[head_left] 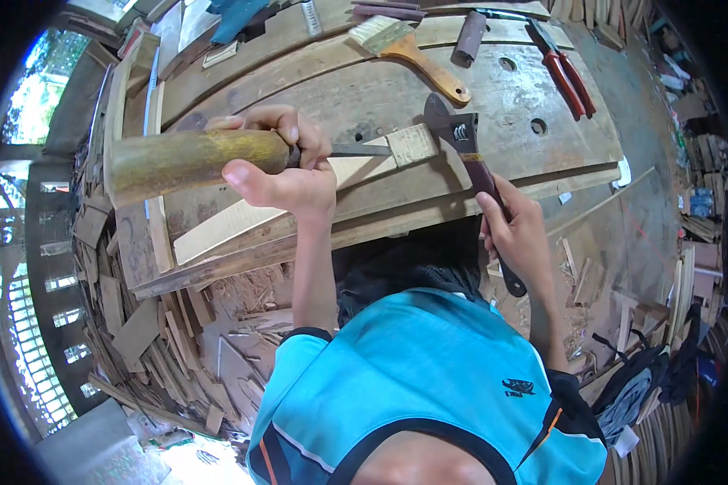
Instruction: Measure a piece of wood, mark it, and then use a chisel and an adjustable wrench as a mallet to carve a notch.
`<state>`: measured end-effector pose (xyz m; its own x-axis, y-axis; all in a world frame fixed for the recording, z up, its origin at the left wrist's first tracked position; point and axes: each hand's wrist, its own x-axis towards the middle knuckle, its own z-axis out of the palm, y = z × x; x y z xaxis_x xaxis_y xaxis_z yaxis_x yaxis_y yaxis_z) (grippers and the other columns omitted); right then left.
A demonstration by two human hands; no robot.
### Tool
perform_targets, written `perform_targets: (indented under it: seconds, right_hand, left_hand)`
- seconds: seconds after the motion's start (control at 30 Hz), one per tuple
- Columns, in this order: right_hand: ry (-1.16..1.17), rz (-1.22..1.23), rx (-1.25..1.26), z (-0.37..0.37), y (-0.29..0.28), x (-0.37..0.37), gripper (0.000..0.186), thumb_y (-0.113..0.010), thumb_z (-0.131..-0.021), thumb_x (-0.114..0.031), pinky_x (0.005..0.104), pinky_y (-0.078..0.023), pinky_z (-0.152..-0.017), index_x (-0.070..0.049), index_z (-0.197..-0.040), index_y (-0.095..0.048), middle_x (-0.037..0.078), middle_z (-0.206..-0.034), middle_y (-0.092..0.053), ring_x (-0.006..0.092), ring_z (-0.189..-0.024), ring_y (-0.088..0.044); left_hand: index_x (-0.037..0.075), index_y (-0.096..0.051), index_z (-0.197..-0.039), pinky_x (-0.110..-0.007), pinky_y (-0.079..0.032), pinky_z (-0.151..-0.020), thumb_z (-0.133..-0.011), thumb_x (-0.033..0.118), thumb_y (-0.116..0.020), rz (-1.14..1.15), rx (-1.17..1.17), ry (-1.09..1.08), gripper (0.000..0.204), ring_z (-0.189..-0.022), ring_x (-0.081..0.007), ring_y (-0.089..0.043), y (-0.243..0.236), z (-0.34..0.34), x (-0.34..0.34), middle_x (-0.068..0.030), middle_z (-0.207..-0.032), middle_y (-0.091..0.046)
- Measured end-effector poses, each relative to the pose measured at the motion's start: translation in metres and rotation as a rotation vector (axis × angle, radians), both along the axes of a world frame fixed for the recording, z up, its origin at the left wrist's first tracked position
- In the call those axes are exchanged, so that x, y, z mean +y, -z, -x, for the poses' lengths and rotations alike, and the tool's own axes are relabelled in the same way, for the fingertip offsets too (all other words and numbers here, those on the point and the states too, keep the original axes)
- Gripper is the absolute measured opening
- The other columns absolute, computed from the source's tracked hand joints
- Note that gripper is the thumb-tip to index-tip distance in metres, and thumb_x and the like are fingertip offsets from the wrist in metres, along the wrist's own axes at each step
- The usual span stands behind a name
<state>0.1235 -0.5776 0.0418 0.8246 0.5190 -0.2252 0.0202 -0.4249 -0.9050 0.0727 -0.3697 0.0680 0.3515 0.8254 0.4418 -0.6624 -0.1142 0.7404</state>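
Note:
My left hand (295, 166) is closed around a chisel with a thick yellow-brown wooden handle (194, 162), the handle pointing left. Its narrow steel blade (362, 150) reaches right, over a pale wooden strip (243, 229) lying along the bench's near side. Near the tip, a line crosses the strip, and its right end (414, 144) looks rougher; whether the tip touches is unclear. My right hand (514, 214) grips an adjustable wrench (477, 166) by its dark handle, jaw end up over the bench beside the strip's right end.
On the wooden workbench (493, 97) lie a wide paintbrush (421, 61), a dark cylindrical piece (469, 39) and red-handled pliers (566, 77). A raised wooden frame (133, 105) borders the left side. Offcuts (137, 331) and shavings cover the floor at left and below.

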Motion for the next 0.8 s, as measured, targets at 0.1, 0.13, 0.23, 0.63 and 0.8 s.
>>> perform_targets:
  seconds: [0.1, 0.13, 0.23, 0.63, 0.8]
  right_hand:
    - [-0.009, 0.001, 0.023, 0.0, -0.004, 0.0, 0.029, -0.05, -0.084, -0.015, 0.0233, -0.038, -0.037, -0.003, -0.111, -0.052, 0.003, -0.049, -0.048, 0.0084, -0.039, -0.047]
    - [-0.012, -0.009, 0.017, -0.001, -0.004, -0.001, 0.029, -0.05, -0.084, -0.015, 0.0233, -0.038, -0.037, -0.003, -0.111, -0.052, 0.003, -0.049, -0.048, 0.0084, -0.039, -0.047]
    - [0.04, 0.0, 0.069, 0.002, -0.003, -0.001, 0.029, -0.049, -0.085, -0.015, 0.022, -0.037, -0.037, -0.004, -0.111, -0.052, 0.001, -0.05, -0.047, 0.0073, -0.04, -0.046]
    - [0.036, -0.032, 0.121, 0.001, 0.003, -0.002, 0.029, -0.049, -0.086, -0.016, 0.0209, -0.037, -0.037, -0.006, -0.113, -0.051, 0.0, -0.052, -0.047, 0.0063, -0.042, -0.046]
    - [0.029, -0.02, 0.093, 0.002, 0.003, -0.001, 0.029, -0.049, -0.085, -0.016, 0.0214, -0.037, -0.036, -0.006, -0.113, -0.051, 0.001, -0.052, -0.047, 0.0068, -0.041, -0.046]
  left_hand:
    - [0.016, -0.035, -0.098, -0.023, -0.021, -0.032, -0.07, 0.067, -0.047, 0.013, -0.114, -0.006, 0.059, -0.035, -0.0094, -0.028, 0.009, 0.012, 0.006, -0.005, -0.064, -0.042]
    - [0.016, -0.035, -0.098, -0.023, -0.021, -0.032, -0.07, 0.067, -0.047, 0.003, -0.121, -0.008, 0.059, -0.035, -0.0094, -0.028, 0.015, 0.015, 0.007, -0.005, -0.064, -0.042]
    - [0.016, -0.045, -0.089, -0.023, -0.026, -0.037, -0.077, 0.057, -0.042, 0.281, -0.273, -0.216, 0.043, -0.041, -0.0116, -0.034, 0.037, 0.024, 0.012, -0.0045, -0.066, -0.043]
    - [0.015, -0.043, -0.096, -0.024, -0.022, -0.036, -0.069, 0.058, -0.051, 0.125, -0.324, 0.063, 0.051, -0.04, -0.0116, -0.032, 0.009, 0.027, 0.025, -0.0057, -0.067, -0.044]
    - [0.015, -0.039, -0.1, -0.025, -0.023, -0.036, -0.066, 0.06, -0.053, 0.042, -0.225, 0.141, 0.058, -0.04, -0.0125, -0.032, 0.003, 0.016, 0.012, -0.0066, -0.067, -0.044]
